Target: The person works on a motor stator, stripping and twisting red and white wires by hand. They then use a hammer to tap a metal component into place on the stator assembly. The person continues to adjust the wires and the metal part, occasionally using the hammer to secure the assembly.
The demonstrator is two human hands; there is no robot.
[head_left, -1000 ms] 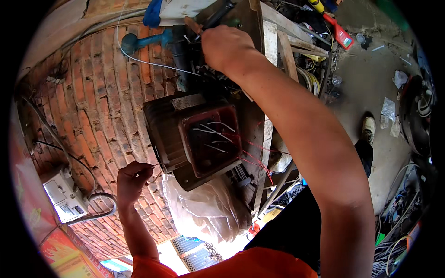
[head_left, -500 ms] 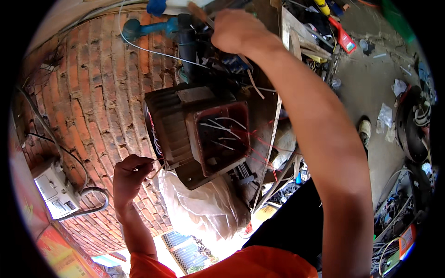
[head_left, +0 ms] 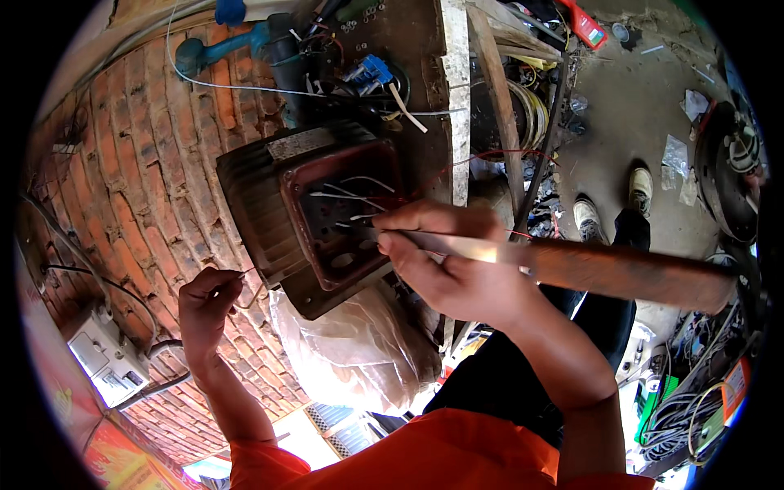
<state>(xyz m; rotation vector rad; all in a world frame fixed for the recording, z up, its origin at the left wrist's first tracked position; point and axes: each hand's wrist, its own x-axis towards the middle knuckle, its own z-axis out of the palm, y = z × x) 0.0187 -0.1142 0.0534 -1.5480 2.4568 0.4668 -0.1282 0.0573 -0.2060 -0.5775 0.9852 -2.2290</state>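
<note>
A brown finned electric motor (head_left: 261, 220) sits on the workbench, its terminal box (head_left: 296, 233) uncovered with white-sleeved wire ends (head_left: 347, 193) inside. My right hand (head_left: 465, 273) is closed around the metal part of a wooden-handled blade (head_left: 629, 273), over the box's right side. The handle points right; the blade's tip is hard to make out against the box. At the motor's left end, my left hand (head_left: 208, 306) pinches a thin strand, too fine to name, that runs toward the housing. A clear plastic bag (head_left: 351, 351) hangs or lies just below the motor.
A teal power tool (head_left: 245, 47) and a blue part (head_left: 371, 73) lie behind the motor. The bench edge (head_left: 455, 98) runs along its right. Red wires (head_left: 498, 153) stretch past that edge. A brick wall (head_left: 155, 196) and grey meter box (head_left: 102, 355) stand left.
My right hand has come down from the far end of the bench to the terminal box, bringing the wooden-handled blade. My left hand keeps its pinch. The view has shifted.
</note>
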